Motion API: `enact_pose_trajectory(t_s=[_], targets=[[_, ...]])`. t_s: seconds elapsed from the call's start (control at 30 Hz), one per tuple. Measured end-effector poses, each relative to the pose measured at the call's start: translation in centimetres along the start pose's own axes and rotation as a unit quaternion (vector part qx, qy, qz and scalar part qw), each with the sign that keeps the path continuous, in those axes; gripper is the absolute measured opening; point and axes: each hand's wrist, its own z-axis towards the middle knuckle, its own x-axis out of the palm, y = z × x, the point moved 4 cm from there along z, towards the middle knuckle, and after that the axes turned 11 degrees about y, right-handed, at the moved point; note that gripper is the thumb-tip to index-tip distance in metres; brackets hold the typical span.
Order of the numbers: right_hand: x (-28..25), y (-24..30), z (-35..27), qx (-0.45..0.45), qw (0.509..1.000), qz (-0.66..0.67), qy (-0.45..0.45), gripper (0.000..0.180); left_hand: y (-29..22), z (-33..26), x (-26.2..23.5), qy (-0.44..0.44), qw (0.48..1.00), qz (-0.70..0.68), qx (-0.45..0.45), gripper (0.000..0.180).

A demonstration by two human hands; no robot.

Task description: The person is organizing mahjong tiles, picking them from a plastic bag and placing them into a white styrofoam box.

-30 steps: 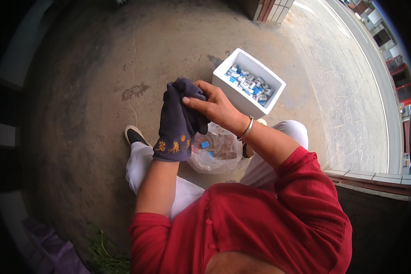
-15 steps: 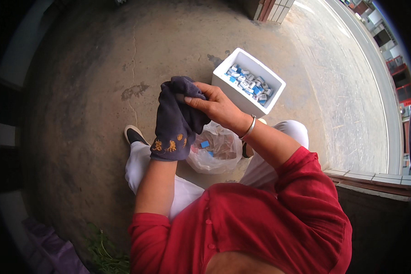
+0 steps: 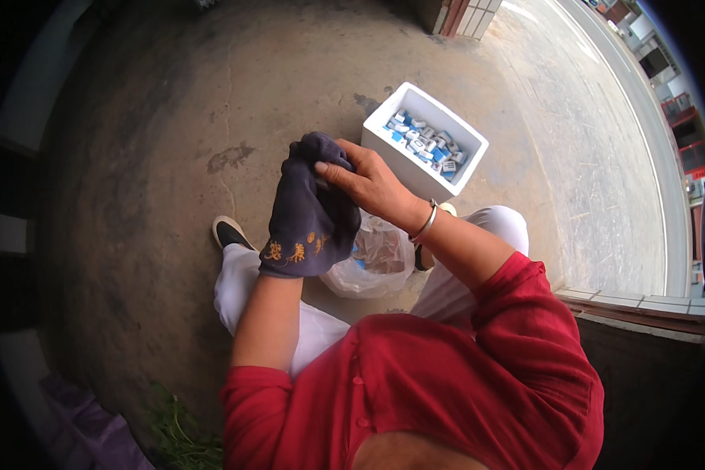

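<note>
A dark purple-grey cloth (image 3: 305, 223), with orange embroidered marks along its lower edge, covers my left hand down to the wrist like a bag. Its kind is not clear. My left hand is hidden inside, so its fingers do not show. At the bunched top of the cloth, my right hand (image 3: 368, 182) pinches a fold between thumb and fingers. A silver bangle (image 3: 425, 221) is on my right wrist. Just below the hands, between my feet, sits a clear plastic bag (image 3: 374, 276) with something blue inside, partly covered by the cloth.
A white foam box (image 3: 411, 168) holding several small blue-and-white boxes (image 3: 427, 145) stands on the concrete floor beyond my right hand. Green leaves (image 3: 176, 431) and purple fabric (image 3: 102, 427) lie at lower left. A tiled pillar (image 3: 470, 17) rises at the back; a road runs along the right.
The cloth over my left hand has turned and shifted slightly right, hiding more of the bag's blue contents. My right hand keeps its pinch on the top fold.
</note>
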Motion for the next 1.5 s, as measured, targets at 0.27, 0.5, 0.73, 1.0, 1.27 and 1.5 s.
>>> enact_pose_trajectory(t_s=[0.27, 0.5, 0.73, 1.0, 1.27, 1.5], targets=[[-0.4, -0.2, 0.5, 0.011, 0.966, 0.253, -0.051, 0.043, -1.9, -0.8, 2.9, 0.078, 0.865, 0.448, 0.212, 0.044], [-4.8, 2.8, -0.1, -0.115, 0.932, -0.322, -0.119, 0.048, -1.8, -0.9, 4.5, 0.127, 0.975, 0.142, 0.117, 0.055], [0.1, 3.6, -1.0, -0.197, 0.868, -0.455, -0.028, 0.049, -2.7, -0.6, -0.2, -0.038, 0.962, 0.263, 0.063, 0.024], [-1.3, 3.3, -0.8, -0.168, 0.877, -0.449, -0.032, 0.046, -2.7, -1.2, 3.2, 0.052, 0.811, 0.541, 0.214, 0.026], [-1.2, 2.6, -0.7, -0.137, 0.841, -0.523, -0.011, 0.037, -2.9, -2.0, 5.8, 0.047, 0.358, 0.883, 0.298, 0.026], [-3.4, 2.2, -0.5, -0.005, 0.991, -0.132, -0.010, 0.040, -2.9, -1.8, 4.7, 0.009, 0.965, 0.255, 0.055, 0.026]])
